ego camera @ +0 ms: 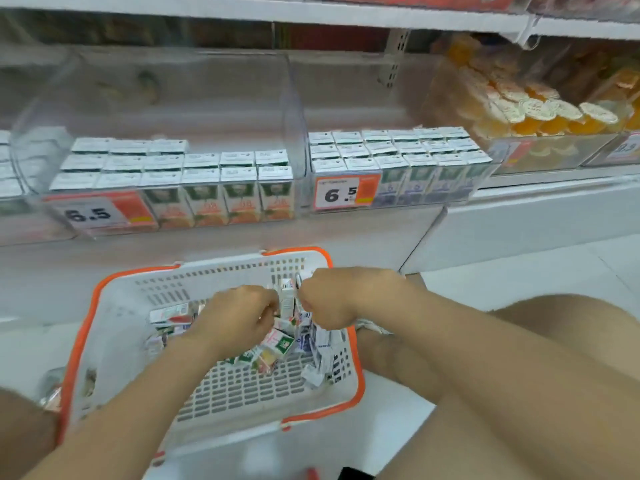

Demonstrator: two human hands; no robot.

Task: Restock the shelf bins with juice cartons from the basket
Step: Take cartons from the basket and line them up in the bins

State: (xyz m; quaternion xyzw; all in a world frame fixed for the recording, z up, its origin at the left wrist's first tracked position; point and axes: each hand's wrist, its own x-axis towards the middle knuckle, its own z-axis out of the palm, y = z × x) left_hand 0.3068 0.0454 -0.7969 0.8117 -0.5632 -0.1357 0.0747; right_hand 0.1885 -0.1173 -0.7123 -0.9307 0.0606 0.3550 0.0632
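The juice cartons lie jumbled in the orange-rimmed basket on the floor below the part-filled shelf bins, where my left hand and right hand reach in, fingers curled among them, though I cannot tell whether either grips one.

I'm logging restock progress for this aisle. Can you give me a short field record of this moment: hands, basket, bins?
left hand: in basket, fingers curled among loose cartons, grip unclear
right hand: in basket, fingers curled beside upright carton, grip unclear
basket: white, orange rim, on floor
left bin: orange-label cartons, back row's right half unfilled
right bin: blue-label cartons, visible rows full
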